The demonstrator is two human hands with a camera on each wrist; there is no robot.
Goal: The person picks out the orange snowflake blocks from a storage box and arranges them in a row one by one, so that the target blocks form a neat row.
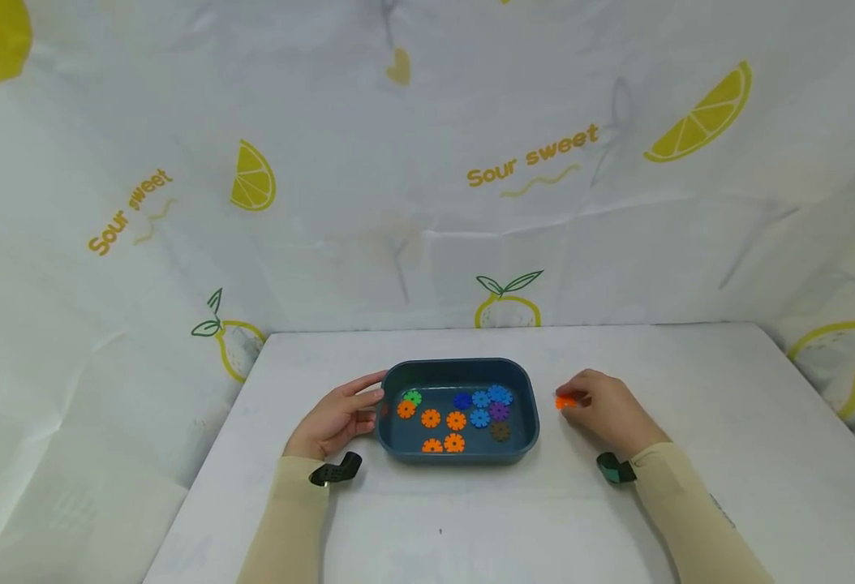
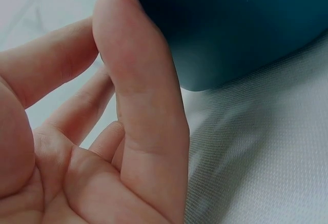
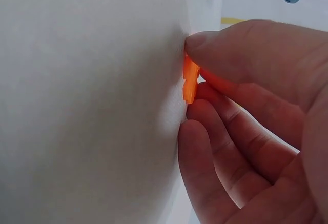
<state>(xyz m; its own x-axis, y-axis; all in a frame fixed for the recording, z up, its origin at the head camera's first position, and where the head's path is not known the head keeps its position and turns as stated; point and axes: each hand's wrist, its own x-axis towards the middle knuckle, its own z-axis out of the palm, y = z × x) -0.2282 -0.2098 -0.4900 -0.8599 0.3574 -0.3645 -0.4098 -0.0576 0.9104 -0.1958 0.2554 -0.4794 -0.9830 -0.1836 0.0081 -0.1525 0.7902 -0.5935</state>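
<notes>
White table (image 1: 442, 527): only head view shows discs (image 1: 456, 426) in tray (image 1: 457, 458)

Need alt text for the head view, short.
A person's right hand pinches an orange piece over a white table, to the right of a dark blue tray whose left side the left hand touches. Notched discs in orange, green, blue, purple and brown lie in the tray. Behind is a white lemon-print backdrop.

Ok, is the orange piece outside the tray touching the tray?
Apart. The head view shows it: a strip of white table lies between the orange piece and the right side of the tray.
</notes>
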